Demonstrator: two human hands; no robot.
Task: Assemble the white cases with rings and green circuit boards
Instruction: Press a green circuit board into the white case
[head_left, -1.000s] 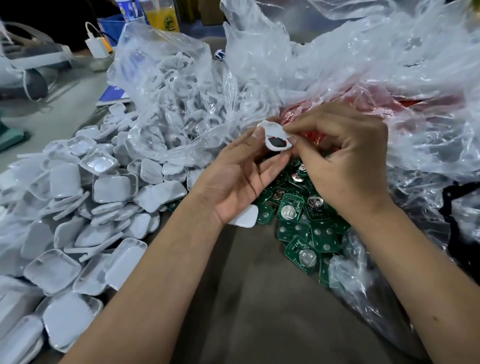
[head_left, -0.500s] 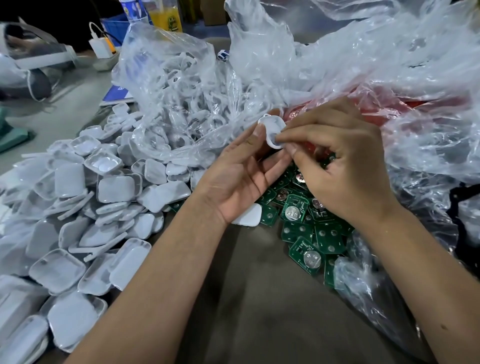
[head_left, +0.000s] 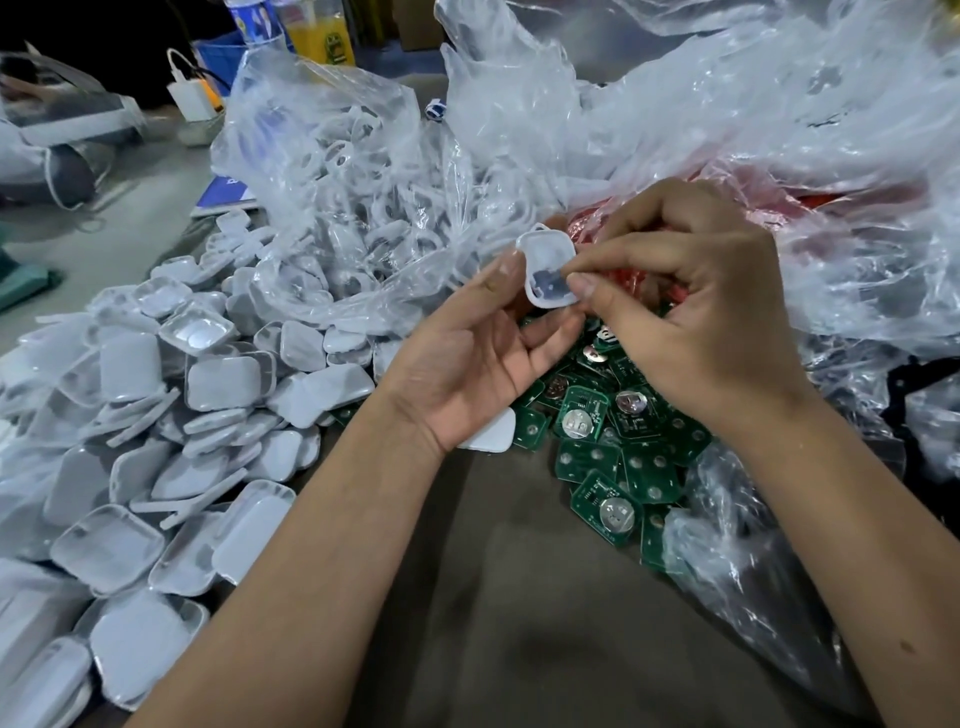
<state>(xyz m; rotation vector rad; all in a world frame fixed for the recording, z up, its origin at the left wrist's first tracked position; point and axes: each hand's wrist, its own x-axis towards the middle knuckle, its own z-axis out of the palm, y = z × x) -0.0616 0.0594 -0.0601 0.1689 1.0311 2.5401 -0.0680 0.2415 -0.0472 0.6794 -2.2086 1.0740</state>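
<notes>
white case (head_left: 548, 270) sat at frame centre, pinched between left hand (head_left: 470, 358) and right hand (head_left: 691, 312) fingertips. since half second ago, case had turned hollow side to camera, dark insert inside; ready for board from green boards (head_left: 597, 441) below.

white case (head_left: 546, 270) turned, hollow side now facing camera; right hand (head_left: 696, 312) fingers (head_left: 582, 285) pressing inside
</notes>
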